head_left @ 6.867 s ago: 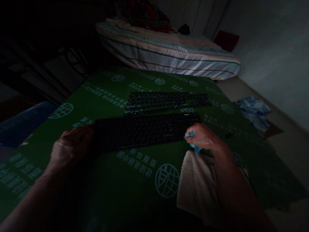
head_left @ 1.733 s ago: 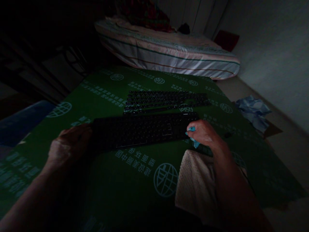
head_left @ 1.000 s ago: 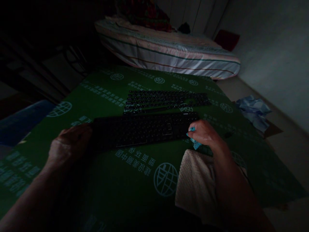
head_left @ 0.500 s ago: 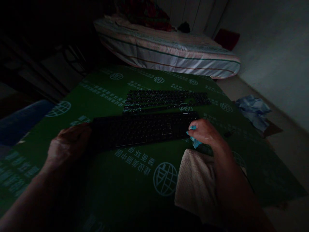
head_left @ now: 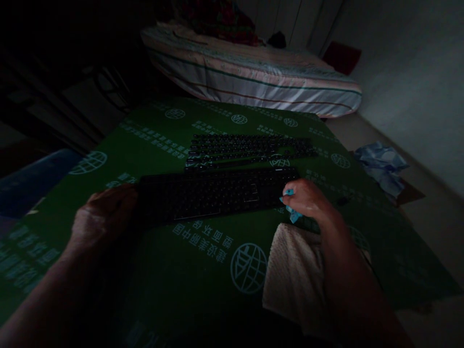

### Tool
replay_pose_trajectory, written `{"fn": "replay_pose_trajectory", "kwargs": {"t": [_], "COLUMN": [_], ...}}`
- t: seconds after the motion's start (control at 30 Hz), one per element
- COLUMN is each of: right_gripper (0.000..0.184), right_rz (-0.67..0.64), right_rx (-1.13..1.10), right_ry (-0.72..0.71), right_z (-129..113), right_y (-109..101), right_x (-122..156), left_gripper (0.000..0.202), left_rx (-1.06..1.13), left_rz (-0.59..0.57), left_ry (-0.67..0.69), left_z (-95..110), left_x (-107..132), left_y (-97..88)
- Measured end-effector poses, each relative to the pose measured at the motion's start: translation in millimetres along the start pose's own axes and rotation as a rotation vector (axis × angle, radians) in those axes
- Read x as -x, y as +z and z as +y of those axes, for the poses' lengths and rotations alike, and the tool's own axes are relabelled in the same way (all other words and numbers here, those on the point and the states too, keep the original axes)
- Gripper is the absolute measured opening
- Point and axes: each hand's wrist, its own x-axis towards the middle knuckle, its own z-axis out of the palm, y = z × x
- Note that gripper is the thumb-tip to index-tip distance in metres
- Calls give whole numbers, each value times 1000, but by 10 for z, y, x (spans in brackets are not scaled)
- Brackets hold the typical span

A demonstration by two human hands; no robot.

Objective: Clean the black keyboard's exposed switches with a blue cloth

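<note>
A black keyboard base [head_left: 203, 195], its keycaps off, lies across the green table in front of me. My left hand [head_left: 108, 205] is closed around its left end; the fingertips are lost in shadow. At the right end my right hand [head_left: 304, 195] pinches a crumpled light-blue cloth [head_left: 294, 213] against or just over the base. Behind the base, loose black keycaps [head_left: 232, 145] lie in rows on the table. Below my right forearm rests a beige towel [head_left: 290, 270].
The green table [head_left: 203, 270] carries printed globes and writing. A small dark object [head_left: 342, 200] lies to the right of my right hand. A bed [head_left: 253, 82] stands beyond the far edge. Crumpled blue-white plastic [head_left: 380, 164] is on the floor at right. Something blue [head_left: 36, 179] stands at left.
Almost nothing differs. Both hands keep their places at the two ends of the keyboard base, with only a very slight shift in the left hand's fingers.
</note>
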Motion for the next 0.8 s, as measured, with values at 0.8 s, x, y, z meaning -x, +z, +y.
{"fn": "replay_pose_trajectory", "kwargs": {"t": [0.8], "right_gripper": [12], "right_rz": [-40], "right_rx": [0], "right_ry": [-71], "right_z": [-129], "right_y": [95], "right_x": [3], "left_gripper": [54], "left_rx": [47], "left_rz": [-101], "left_ry": [-137], "left_z": [90], "left_x": [-7], "left_y": [-57]}}
